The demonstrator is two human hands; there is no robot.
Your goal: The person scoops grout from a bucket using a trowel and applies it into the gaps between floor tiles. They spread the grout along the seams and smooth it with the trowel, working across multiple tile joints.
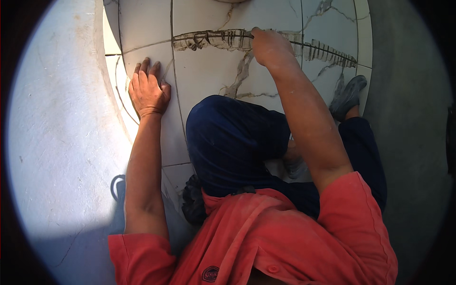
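Observation:
White marble-patterned floor tiles (201, 76) with dark veins lie ahead of me. A band of grey smeared paste (213, 39) runs along a dark joint between them. My left hand (148, 90) rests palm down on the tiles at the left, fingers apart and holding nothing. My right hand (270, 46) is closed at the joint, its fingertips on the smeared band, around something small and dark that I cannot make out; the back of the hand hides most of it.
My bent knee (223, 128) and dark shoe (346, 95) are on the tiles. A pale plastered surface (57, 123) borders the left, a grey one (411, 142) the right. A rounded pale object (230, 1) is cut off at the top edge.

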